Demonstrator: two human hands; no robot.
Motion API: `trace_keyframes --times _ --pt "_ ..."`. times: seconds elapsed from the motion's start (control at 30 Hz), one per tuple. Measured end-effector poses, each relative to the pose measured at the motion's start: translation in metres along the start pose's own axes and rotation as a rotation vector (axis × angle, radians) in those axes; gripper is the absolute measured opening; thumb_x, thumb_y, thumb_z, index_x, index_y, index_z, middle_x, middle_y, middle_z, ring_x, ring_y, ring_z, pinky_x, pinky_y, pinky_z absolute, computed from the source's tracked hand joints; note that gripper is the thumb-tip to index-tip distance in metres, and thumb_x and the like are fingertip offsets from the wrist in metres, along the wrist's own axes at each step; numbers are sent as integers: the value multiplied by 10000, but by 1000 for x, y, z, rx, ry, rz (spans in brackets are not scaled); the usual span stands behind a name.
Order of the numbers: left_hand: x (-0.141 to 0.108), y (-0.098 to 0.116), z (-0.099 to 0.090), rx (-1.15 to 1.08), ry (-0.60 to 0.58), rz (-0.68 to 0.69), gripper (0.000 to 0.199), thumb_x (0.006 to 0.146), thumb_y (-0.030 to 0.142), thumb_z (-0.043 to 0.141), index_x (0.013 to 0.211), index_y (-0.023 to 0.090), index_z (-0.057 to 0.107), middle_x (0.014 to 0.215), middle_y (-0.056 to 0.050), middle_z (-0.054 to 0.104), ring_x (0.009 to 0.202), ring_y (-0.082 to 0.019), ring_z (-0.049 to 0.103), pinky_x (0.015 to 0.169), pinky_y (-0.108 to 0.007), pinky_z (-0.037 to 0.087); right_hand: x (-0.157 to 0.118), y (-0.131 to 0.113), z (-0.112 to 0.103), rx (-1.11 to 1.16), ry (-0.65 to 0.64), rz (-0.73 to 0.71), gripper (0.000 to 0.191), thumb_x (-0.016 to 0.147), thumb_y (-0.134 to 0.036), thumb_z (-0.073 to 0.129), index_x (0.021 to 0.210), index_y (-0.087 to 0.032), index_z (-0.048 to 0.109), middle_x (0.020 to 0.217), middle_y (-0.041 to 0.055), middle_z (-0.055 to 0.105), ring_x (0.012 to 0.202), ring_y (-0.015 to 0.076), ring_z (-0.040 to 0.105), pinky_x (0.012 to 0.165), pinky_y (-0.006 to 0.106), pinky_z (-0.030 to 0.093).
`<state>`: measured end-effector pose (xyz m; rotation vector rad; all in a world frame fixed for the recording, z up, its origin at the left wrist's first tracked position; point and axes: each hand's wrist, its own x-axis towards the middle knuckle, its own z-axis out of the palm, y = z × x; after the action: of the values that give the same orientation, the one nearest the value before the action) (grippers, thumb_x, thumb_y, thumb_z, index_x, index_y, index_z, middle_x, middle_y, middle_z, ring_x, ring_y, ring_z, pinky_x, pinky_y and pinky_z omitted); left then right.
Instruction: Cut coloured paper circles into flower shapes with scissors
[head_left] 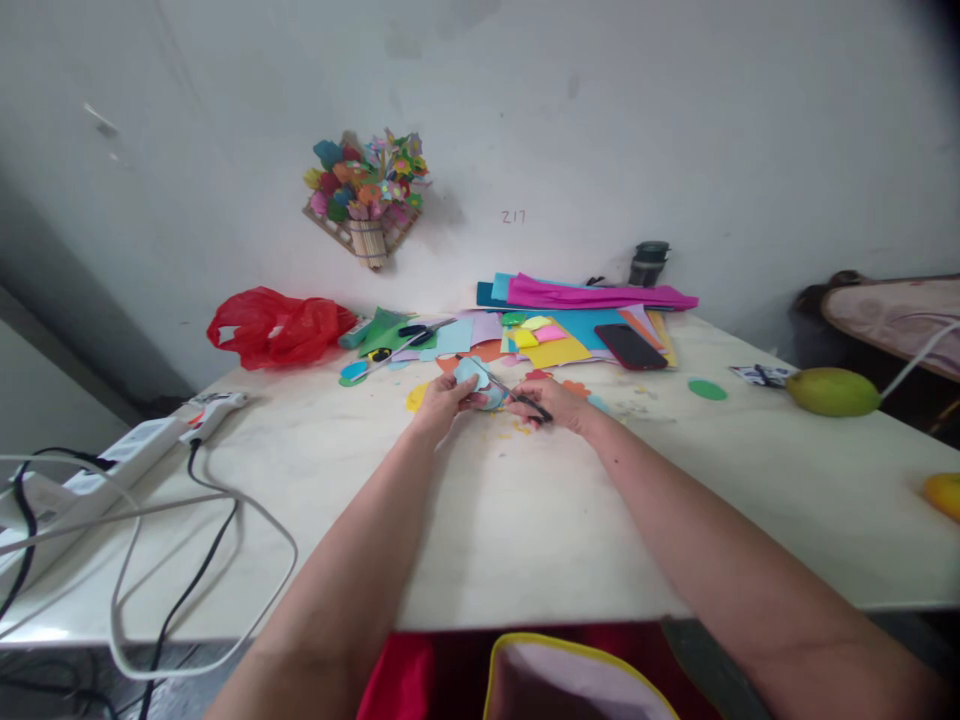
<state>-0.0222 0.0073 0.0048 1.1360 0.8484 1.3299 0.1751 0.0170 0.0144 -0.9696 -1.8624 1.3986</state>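
Near the middle of the white table, my left hand [448,402] is closed on a light blue paper piece [471,374], pinching it between thumb and fingers. My right hand [553,403] grips the dark handles of a pair of scissors [532,407]. The scissor blades point left and reach the light blue paper. Under and around the hands lie a yellow paper piece [417,397], orange and red cutouts, and small yellow scraps [517,427]. The exact spread of the blades is too small to tell.
Coloured sheets [559,352], a phone [631,346] and other scissors [417,333] lie at the back, beside a red plastic bag [277,328]. Power strips [127,462] and cables occupy the left. A green circle [707,389] and a mango [832,391] sit at right.
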Motion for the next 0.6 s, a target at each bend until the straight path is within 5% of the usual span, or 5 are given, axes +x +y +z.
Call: trace_keyframes --times 0.6 --pt "-2 -2 2 -113 15 -11 181 688 187 711 828 88 651 806 -84 685 691 -156 674 732 -272 541 2 3 4 22 -1 8 309 571 -299 759 753 -120 585 516 -52 479 404 40 433 347 155 368"
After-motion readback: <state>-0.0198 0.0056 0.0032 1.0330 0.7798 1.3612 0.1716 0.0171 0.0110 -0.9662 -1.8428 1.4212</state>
